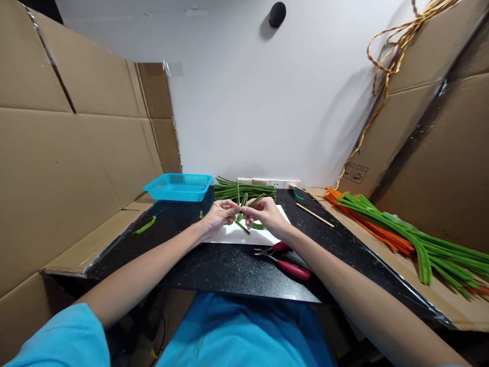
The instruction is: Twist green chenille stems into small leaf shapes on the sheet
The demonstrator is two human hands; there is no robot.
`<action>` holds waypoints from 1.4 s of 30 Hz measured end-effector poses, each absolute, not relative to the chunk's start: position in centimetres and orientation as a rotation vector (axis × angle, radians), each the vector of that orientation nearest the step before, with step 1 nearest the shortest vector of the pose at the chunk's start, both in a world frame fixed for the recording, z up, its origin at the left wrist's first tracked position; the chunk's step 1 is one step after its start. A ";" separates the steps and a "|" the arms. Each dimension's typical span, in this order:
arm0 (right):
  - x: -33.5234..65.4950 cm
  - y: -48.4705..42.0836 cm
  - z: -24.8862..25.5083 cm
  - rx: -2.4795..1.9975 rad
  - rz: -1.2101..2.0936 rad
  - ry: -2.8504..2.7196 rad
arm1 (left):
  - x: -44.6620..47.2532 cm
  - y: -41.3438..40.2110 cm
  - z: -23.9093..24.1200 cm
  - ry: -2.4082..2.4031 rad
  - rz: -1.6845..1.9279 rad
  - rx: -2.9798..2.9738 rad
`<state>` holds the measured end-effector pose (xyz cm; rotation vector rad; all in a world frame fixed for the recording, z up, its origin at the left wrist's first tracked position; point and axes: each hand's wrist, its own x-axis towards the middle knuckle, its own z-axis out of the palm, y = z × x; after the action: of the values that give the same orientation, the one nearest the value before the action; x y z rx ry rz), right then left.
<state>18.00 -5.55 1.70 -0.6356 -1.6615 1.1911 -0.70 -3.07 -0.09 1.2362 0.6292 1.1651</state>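
Note:
Both my hands meet over a white sheet (237, 235) on the black counter (214, 265). My left hand (218, 216) and my right hand (264, 212) pinch a small bunch of green pipe-cleaner stems (242, 206) between their fingertips, the stems fanning upward and down between them. A loose green loop (258, 226) lies on the sheet under my right hand. Just behind my hands sits a pile of dark green stems (244, 190).
Red-handled pliers (286, 260) lie near the counter's front. A blue plastic basket (179, 186) stands back left, a wooden stick (315, 214) to the right. Long green and orange stems (401, 232) spread over cardboard on the right. Cardboard walls stand on both sides; a green scrap (145, 225) lies left.

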 end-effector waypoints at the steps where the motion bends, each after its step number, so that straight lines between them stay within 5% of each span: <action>1: 18.0 -5.6 1.6 -0.645 1.173 -1.650 | -0.7 -3.0 -0.1 0.617 1.154 1.251; 42: 19.9 -4.6 2.9 -0.785 0.986 -1.496 | -0.2 -3.8 0.2 0.629 1.031 1.347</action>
<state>19.92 -4.63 2.93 -0.7846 -1.4964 0.9861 -0.20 -3.80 0.22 1.3470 0.6286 1.0307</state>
